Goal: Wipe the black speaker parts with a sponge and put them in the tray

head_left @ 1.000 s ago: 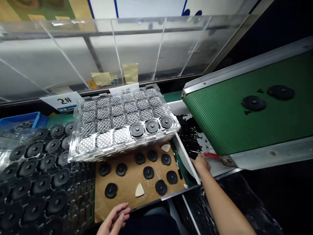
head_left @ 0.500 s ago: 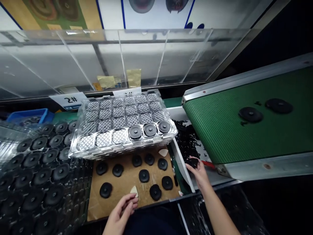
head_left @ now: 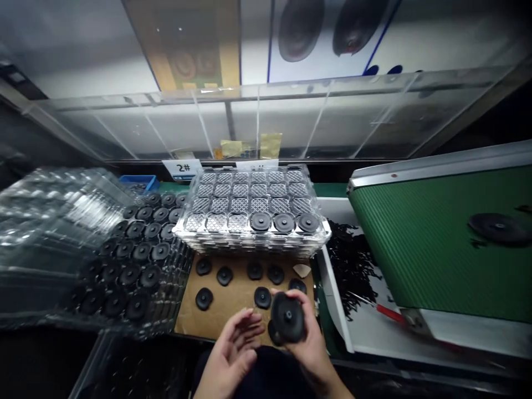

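A black rounded disc part (head_left: 286,318) with a small hub in its middle is gripped in my right hand (head_left: 310,343), its face tilted toward me. To its left, my left hand (head_left: 236,349) holds nothing, with the fingers curved and apart. Beneath both hands lies a brown board (head_left: 189,316) with several similar black discs (head_left: 204,298) spread on it. Behind the board stands a stack of clear plastic trays (head_left: 249,241); the top one has three black discs (head_left: 284,222) in its front row, at the right.
To the right is a white tray (head_left: 341,316) with black scraps (head_left: 351,266) and a red-handled tool (head_left: 390,313). A green conveyor belt (head_left: 436,249) carries a black part (head_left: 499,227). Filled trays (head_left: 141,252) stand at left, near a blue bin (head_left: 139,182).
My right hand has moved left from the white tray to above the board, with the black disc in it. My left hand's fingers have spread. The view has swung left.
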The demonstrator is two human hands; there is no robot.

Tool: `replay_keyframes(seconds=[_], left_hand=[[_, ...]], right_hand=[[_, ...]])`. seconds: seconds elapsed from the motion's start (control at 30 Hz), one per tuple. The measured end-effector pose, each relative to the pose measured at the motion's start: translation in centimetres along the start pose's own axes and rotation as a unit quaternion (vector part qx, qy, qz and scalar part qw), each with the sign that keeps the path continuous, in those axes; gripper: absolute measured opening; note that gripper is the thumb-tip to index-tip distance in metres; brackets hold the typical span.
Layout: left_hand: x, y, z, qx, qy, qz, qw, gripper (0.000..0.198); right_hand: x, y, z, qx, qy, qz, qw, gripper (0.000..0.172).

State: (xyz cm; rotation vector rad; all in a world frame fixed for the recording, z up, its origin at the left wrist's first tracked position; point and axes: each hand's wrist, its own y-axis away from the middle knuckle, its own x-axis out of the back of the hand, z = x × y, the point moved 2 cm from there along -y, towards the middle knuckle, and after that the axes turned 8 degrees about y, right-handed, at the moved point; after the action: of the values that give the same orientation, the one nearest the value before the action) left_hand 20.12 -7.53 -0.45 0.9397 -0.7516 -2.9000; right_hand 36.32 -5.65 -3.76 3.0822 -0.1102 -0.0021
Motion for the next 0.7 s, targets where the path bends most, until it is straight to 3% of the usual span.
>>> replay_keyframes(seconds=[0.1,0.23,0.37,0.5,0.7], left_hand=[[-1.1,0.4,0.5,-0.021,0.092,-0.033,0.995,0.066],[-0.9,1.1,0.7,-0.031,0.146,0.009,0.989,0.069],[-0.3,1.6,0.7,-0.043,0.182,0.066,0.98,0.065],[0.0,1.7,1.0,-0.038,0.218,0.087,0.971,0.069],[0.5,1.9,2.2,-0.022,0.239,0.082,0.967,0.067]], right_hand=[[-3.9,1.2,-2.3,0.019,-0.04,-0.057,0.997,0.061],[-6.0,1.9,-3.0,0.02,-0.058,-0.084,0.995,0.057],[-6.7,2.0,-2.6,0.025,-0.029,-0.097,0.995,0.054],[-6.9,2.0,-2.5,0.06,0.057,-0.16,0.984,0.054],[-5.3,1.5,-3.3,0.202,0.19,-0.239,0.93,0.059]])
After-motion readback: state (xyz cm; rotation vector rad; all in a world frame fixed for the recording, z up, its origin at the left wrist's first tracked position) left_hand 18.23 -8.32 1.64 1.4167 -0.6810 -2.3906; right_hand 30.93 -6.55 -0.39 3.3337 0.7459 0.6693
